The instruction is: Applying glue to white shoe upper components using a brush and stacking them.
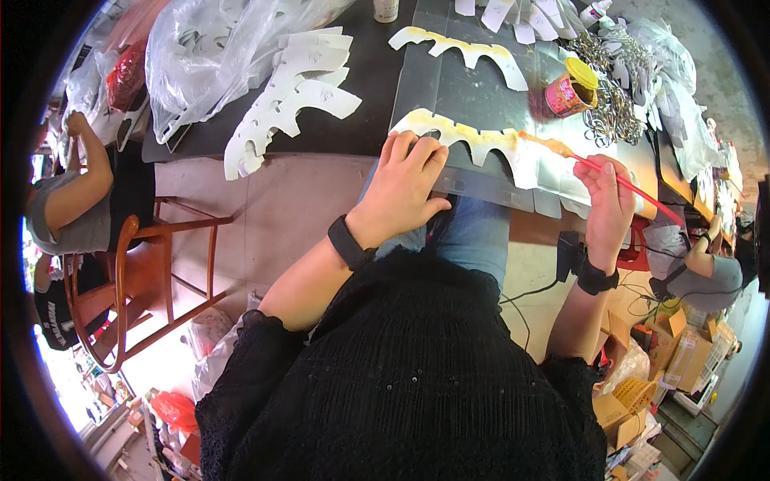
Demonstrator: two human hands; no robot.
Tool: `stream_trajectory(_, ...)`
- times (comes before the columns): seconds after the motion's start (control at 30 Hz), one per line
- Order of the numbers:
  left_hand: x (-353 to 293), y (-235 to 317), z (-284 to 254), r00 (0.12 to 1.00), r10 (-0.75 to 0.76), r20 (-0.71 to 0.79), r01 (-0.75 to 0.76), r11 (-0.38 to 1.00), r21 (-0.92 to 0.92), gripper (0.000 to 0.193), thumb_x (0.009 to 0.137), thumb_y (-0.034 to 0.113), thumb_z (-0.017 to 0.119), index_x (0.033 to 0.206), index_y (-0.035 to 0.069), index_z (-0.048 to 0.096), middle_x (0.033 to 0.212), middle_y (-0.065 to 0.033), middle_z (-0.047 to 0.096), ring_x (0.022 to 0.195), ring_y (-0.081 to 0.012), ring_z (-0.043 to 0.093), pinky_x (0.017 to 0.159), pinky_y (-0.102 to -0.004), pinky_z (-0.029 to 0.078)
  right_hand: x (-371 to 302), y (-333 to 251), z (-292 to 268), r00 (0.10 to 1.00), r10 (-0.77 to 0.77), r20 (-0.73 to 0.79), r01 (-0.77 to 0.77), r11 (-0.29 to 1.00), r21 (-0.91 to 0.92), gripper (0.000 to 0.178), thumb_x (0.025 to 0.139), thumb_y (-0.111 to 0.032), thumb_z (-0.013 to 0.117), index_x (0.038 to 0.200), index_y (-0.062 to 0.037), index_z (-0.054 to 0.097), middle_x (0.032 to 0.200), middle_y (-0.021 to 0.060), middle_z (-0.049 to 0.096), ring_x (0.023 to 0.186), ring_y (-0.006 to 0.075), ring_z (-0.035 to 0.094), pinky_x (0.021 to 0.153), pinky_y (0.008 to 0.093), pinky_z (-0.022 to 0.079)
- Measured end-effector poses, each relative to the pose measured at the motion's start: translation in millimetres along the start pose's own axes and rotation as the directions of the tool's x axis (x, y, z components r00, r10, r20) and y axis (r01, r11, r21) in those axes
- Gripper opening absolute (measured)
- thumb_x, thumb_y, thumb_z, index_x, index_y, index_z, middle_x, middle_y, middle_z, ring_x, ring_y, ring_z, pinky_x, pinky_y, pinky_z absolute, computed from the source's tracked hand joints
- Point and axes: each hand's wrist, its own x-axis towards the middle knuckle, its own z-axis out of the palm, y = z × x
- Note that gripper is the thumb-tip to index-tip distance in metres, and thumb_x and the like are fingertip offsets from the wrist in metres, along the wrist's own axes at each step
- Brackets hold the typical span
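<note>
A white, arched, notched strip (481,138) lies near the front edge of the table on a clear sheet (429,80), with a yellowish coating along its upper edge. My left hand (403,183) rests on the strip's left end, palm down, its fingers stretched out. In my right hand (607,200) is a slim brush (634,188) with a red handle. The brush's yellow-coated tip touches the strip's right end. Farther back lies a second coated strip (461,48). A red tub (561,98) with a yellow rim stands open beyond my right hand.
Several uncoated white strips (293,100) lie overlapped at left, beside a large clear plastic bag (212,60). Metal rings (613,116) are heaped at right. A wooden chair (152,256) stands at left near one person (76,184); another person (706,272) sits at right. Cardboard boxes (682,349) sit lower right.
</note>
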Motion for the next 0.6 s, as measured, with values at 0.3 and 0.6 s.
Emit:
stream_trajectory(0.3, 2, 3, -3, 1.0, -0.015, 0.021, 0.016, 1.0, -0.017, 0.063, 0.057, 0.022, 0.075, 0.11, -0.001, 0.05, 0.109, -0.0095, 0.045, 0.105, -0.0299, 0.038, 0.094, -0.0418, 0.031, 0, 4, -6, 0.999, -0.024, -0.039, 0.025, 0.999, 0.037, 0.021, 0.093, -0.011, 0.041, 0.097, 0.0055, 0.053, 0.087, 0.0106, 0.059, 0.079, 0.0183, 0.061, 0.075, 0.0311, 0.05)
stream_trajectory(0.6, 3, 5, -5, 0.999, -0.027, 0.044, 0.028, 0.999, -0.018, 0.063, 0.057, 0.021, 0.075, 0.111, -0.001, 0.05, 0.11, -0.0099, 0.045, 0.106, -0.0301, 0.038, 0.094, -0.0416, 0.031, -3, 7, -13, 0.997, -0.08, -0.022, 0.081, 0.995, 0.061, 0.021, 0.093, -0.011, 0.04, 0.096, 0.0055, 0.053, 0.087, 0.0105, 0.058, 0.079, 0.0181, 0.06, 0.077, 0.032, 0.05)
